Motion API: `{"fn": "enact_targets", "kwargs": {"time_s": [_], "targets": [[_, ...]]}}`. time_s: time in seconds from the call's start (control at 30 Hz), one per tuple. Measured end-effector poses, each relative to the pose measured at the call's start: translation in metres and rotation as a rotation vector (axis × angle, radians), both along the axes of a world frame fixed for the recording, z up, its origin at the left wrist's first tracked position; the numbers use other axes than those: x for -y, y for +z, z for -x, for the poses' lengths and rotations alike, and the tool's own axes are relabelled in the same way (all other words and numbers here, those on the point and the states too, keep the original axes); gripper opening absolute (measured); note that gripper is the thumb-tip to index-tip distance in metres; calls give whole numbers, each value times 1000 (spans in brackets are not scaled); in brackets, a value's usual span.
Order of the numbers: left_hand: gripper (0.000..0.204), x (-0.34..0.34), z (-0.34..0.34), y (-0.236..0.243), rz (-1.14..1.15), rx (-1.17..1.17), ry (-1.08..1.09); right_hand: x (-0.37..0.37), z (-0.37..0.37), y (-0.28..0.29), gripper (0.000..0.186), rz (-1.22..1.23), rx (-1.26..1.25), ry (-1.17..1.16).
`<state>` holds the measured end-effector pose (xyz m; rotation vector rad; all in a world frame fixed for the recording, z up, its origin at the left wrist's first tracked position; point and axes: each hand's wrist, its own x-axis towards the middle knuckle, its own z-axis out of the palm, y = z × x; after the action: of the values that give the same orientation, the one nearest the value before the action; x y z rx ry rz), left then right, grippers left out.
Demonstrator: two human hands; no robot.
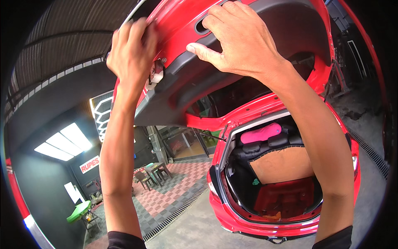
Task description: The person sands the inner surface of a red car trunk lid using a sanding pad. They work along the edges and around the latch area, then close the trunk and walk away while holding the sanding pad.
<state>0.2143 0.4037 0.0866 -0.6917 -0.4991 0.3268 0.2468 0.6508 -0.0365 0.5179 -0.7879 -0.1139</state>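
My left hand (129, 52) is at the left edge of the raised red tailgate (174, 18), fingers bent and partly smeared by motion, so its grip is unclear. To its right, my right hand (244, 45) hooks its fingers into the oval recess of the dark inner trim (166, 99), closed on the tailgate, thumb stretched out along the trim. A small latch fitting (156, 72) shows just beside my left wrist.
The red car's open boot (286, 195) holds a tan board (277, 166), with a pink cushion (261, 133) behind it. At left stand a table with chairs (159, 168) and a green object (78, 211). A drain grate (174, 216) crosses the floor.
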Motion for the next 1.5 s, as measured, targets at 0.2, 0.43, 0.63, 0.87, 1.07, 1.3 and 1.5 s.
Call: {"fn": "enact_targets", "kwargs": {"time_s": [0.2, 0.43, 0.63, 0.87, 1.07, 1.3, 1.5], "targets": [[17, 40, 12, -11, -77, 163, 44, -8, 3, 3, 50, -30, -67, -23], [12, -53, -44, 2, 4, 56, 132, -7, 6, 2, 48, 28, 37, -24], [14, 90, 14, -31, -256, 321, 215, -5, 7, 4, 44, 6, -76, -48], [20, 111, 18, -59, -167, 666, -168, -6, 12, 3, 44, -12, -50, -6], [25, 118, 2, -65, 43, 831, -119, -5, 15, 5, 44, 12, -117, -35], [30, 122, 0, -66, -19, 808, -127, -5, 14, 3, 46, 23, -14, -38], [63, 95, -2, -65, -153, 618, 54, -4, 12, 3, 47, 12, 28, -32]]}}
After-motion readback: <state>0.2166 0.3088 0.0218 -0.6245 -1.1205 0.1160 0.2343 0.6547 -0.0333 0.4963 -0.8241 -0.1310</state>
